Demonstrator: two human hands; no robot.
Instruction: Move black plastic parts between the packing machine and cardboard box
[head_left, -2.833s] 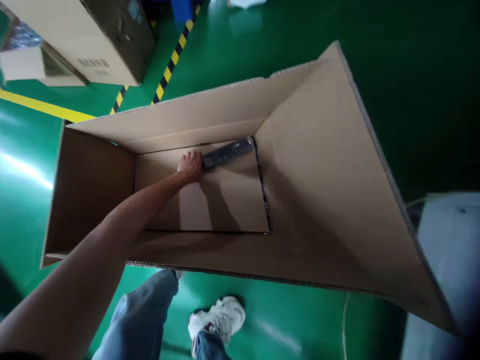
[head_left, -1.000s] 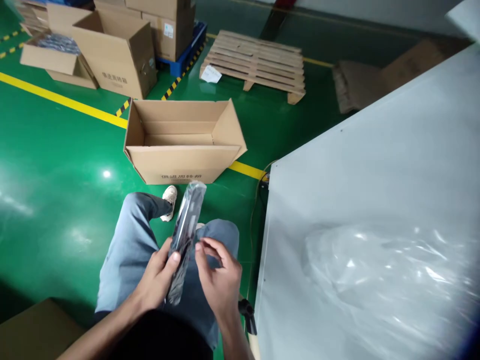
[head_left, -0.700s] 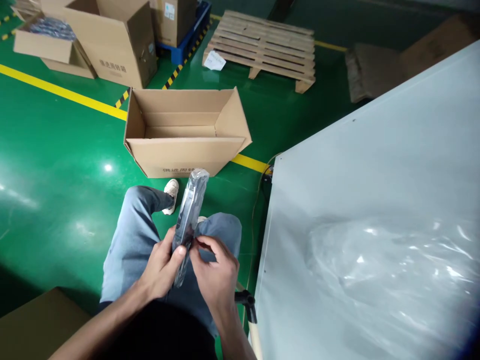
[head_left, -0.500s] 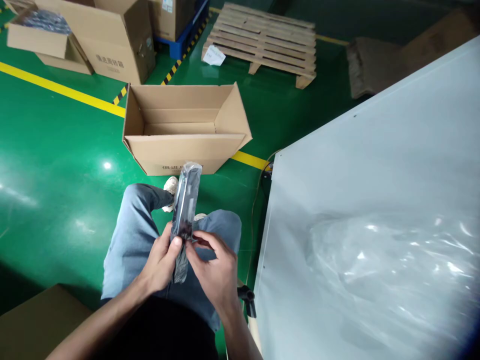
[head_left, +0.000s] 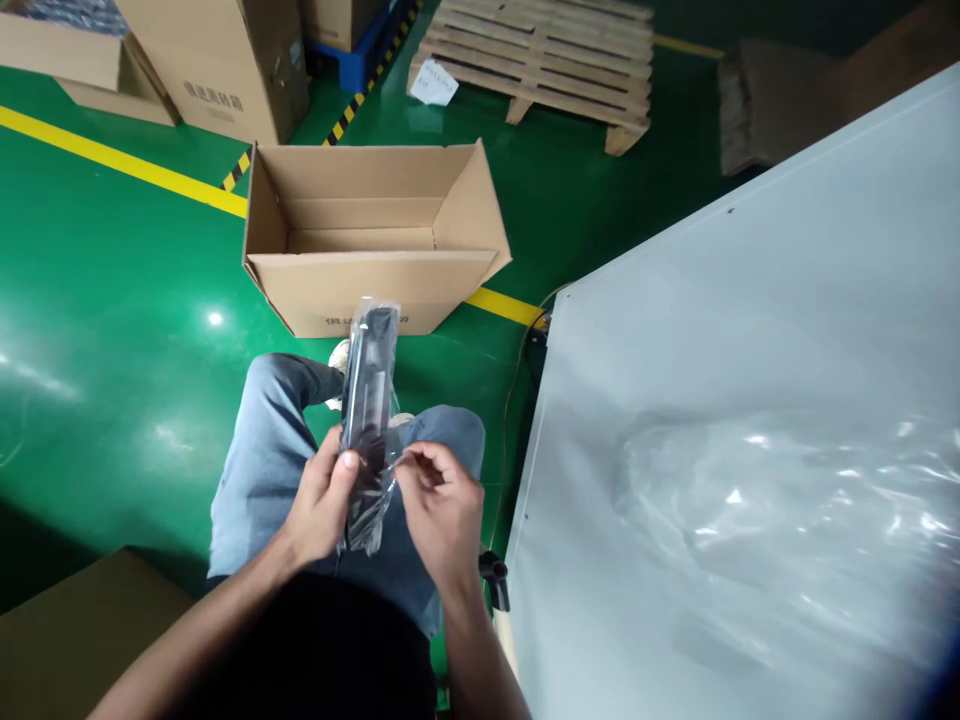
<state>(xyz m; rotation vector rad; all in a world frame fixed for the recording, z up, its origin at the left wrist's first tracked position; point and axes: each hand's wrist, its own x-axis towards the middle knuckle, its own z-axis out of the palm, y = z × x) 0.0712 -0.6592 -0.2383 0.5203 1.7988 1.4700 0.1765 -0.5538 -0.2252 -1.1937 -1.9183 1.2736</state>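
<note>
A long dark part in a clear plastic bag (head_left: 370,385) stands tilted above my lap, its far end toward the open carton. My left hand (head_left: 324,497) is closed around its lower left side, thumb on top. On the right side of the bag, my right hand (head_left: 439,500) pinches the edge of the clear plastic and draws it a little away from the dark part. What kind of part lies inside the bag I cannot make out.
An open cardboard box (head_left: 375,290) stands on the green floor beyond my feet. To the right is a white table (head_left: 637,330) with clear plastic sheeting (head_left: 787,520) on it. Farther off are a wooden pallet (head_left: 536,55) and more cartons (head_left: 217,70).
My right hand has moved slightly right and up, pulling the plastic edge outward from the dark part. The left hand keeps its hold. The view has tipped slightly downward.
</note>
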